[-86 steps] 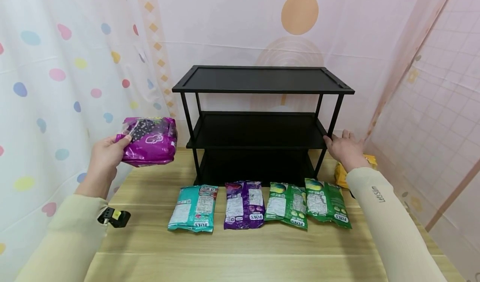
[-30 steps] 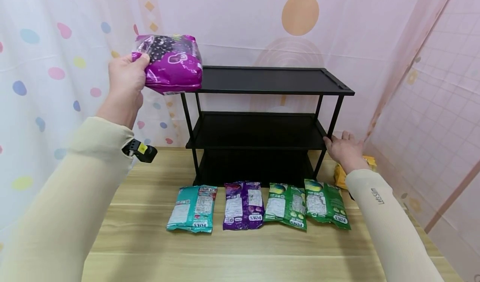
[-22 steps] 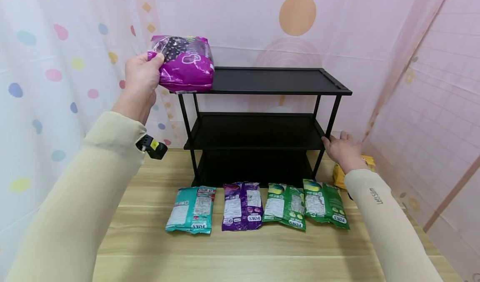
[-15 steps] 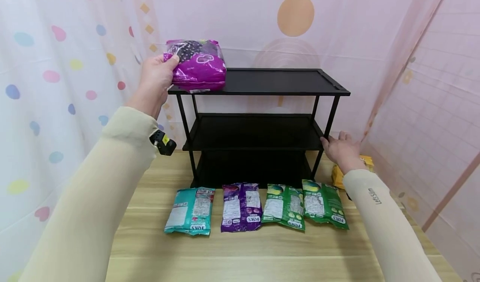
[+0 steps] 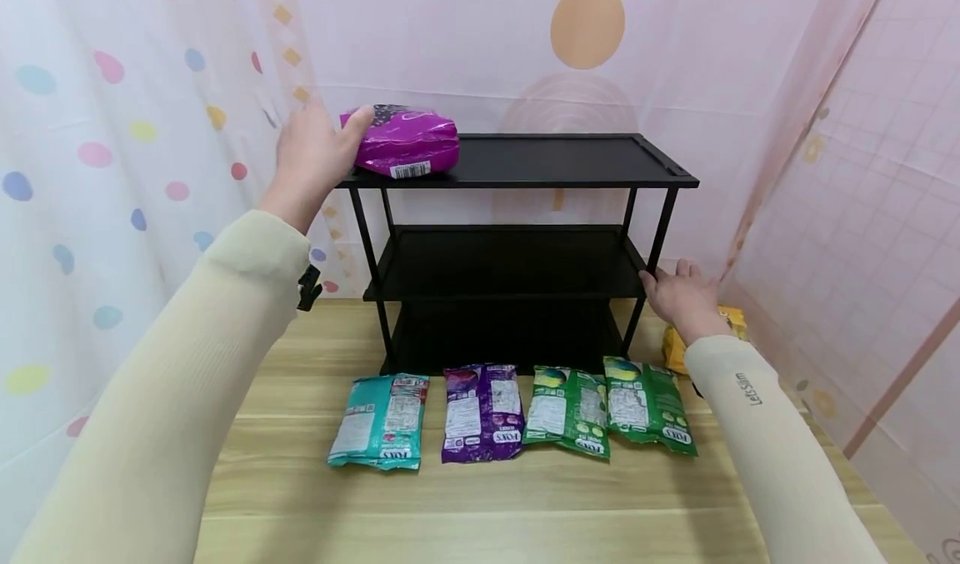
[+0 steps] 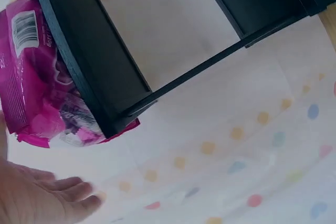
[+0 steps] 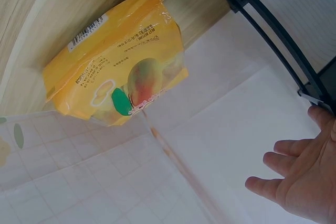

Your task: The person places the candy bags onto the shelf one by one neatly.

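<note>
A purple candy bag [image 5: 411, 141] lies on the left end of the top shelf of a black three-tier rack [image 5: 555, 161]. My left hand [image 5: 311, 152] is at the bag's left side, thumb near its edge. In the left wrist view the fingers [image 6: 68, 195] are spread, with a gap between them and the bag [image 6: 31, 87]. My right hand [image 5: 684, 299] touches the rack's right post at the middle shelf. The right wrist view shows its fingers [image 7: 283, 163] extended, one fingertip against the black frame.
In front of the rack lie a teal bag [image 5: 381, 422], a dark purple bag [image 5: 482, 414] and two green bags [image 5: 567, 412] on the wooden table [image 5: 480, 514]. A yellow mango bag [image 7: 121, 61] sits behind the right forearm. Patterned curtains hang behind and at both sides.
My left hand has lifted the purple bag from the left, carried it right over the top shelf, lowered it there and released it. My right hand stays at the post.
</note>
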Demonstrator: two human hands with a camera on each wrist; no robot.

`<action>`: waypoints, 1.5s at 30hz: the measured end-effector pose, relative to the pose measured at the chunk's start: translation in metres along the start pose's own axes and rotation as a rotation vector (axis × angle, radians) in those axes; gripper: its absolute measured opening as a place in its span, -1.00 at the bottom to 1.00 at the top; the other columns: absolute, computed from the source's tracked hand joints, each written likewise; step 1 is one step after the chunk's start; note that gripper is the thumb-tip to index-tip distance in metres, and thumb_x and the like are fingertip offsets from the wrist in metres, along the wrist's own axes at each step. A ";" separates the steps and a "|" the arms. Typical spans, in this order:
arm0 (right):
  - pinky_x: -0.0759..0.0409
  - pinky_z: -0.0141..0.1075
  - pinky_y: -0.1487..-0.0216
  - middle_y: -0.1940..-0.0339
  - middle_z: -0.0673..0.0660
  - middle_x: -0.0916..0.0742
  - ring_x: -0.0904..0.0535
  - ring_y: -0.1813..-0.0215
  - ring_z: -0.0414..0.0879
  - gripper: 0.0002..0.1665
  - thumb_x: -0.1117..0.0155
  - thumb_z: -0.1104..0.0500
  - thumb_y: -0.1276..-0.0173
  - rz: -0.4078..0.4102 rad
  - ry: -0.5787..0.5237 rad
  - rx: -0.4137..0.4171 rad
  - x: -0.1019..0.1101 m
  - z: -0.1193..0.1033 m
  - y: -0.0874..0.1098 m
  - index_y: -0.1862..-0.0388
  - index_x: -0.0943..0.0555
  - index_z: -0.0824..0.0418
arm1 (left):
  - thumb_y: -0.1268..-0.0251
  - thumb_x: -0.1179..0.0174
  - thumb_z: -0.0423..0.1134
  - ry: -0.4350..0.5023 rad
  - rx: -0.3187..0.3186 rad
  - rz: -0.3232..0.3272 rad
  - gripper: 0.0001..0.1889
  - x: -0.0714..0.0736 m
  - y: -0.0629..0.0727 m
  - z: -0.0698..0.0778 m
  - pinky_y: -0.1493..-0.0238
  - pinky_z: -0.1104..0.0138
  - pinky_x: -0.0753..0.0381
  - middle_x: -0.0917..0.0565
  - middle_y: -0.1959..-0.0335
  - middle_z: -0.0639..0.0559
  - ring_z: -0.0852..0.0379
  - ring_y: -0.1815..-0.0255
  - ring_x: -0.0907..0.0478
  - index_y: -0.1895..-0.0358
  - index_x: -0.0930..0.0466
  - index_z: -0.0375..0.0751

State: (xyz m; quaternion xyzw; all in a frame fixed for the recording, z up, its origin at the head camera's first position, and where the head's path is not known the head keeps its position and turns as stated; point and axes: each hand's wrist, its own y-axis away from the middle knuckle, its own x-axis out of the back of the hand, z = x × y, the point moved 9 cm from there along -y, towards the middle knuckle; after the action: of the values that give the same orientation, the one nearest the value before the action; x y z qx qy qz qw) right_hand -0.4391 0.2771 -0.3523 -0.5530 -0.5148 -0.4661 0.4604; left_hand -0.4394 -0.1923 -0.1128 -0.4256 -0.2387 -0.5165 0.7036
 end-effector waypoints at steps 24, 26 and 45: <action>0.09 0.49 -0.27 -0.33 0.58 -0.23 -0.08 -0.36 0.45 -0.17 0.52 -0.22 -0.63 0.008 -0.044 -0.010 -0.002 0.006 0.000 -0.51 -0.23 0.35 | -0.60 0.08 -0.05 -0.651 -0.482 -0.002 -0.38 -0.058 0.036 0.073 -0.34 -0.14 -0.22 -0.39 -0.27 -0.53 -0.41 -0.35 -0.29 -0.56 -0.05 -0.24; 0.09 0.49 -0.27 -0.33 0.58 -0.23 -0.08 -0.36 0.44 -0.17 0.52 -0.22 -0.63 0.013 -0.044 -0.008 -0.002 0.006 0.000 -0.51 -0.24 0.35 | -0.60 0.09 -0.07 -0.641 -0.494 0.008 -0.39 -0.060 0.039 0.071 -0.39 -0.12 -0.19 -0.34 -0.33 -0.52 -0.41 -0.40 -0.25 -0.57 -0.04 -0.22; 0.05 0.51 -0.26 -0.36 0.60 -0.23 -0.06 -0.38 0.47 -0.22 0.46 -0.17 -0.65 0.012 0.002 0.008 -0.002 0.009 0.002 -0.51 -0.24 0.37 | -0.57 0.08 -0.11 -0.457 -0.618 -0.048 -0.29 -0.073 0.033 0.054 -0.50 -0.12 0.31 0.03 -0.57 -0.38 -0.28 -0.58 0.14 -0.59 0.16 -0.31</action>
State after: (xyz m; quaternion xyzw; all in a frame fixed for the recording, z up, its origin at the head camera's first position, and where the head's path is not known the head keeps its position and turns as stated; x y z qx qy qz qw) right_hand -0.4369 0.2854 -0.3552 -0.5539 -0.5128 -0.4618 0.4659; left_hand -0.4288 -0.1052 -0.1525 -0.7160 -0.2325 -0.4723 0.4585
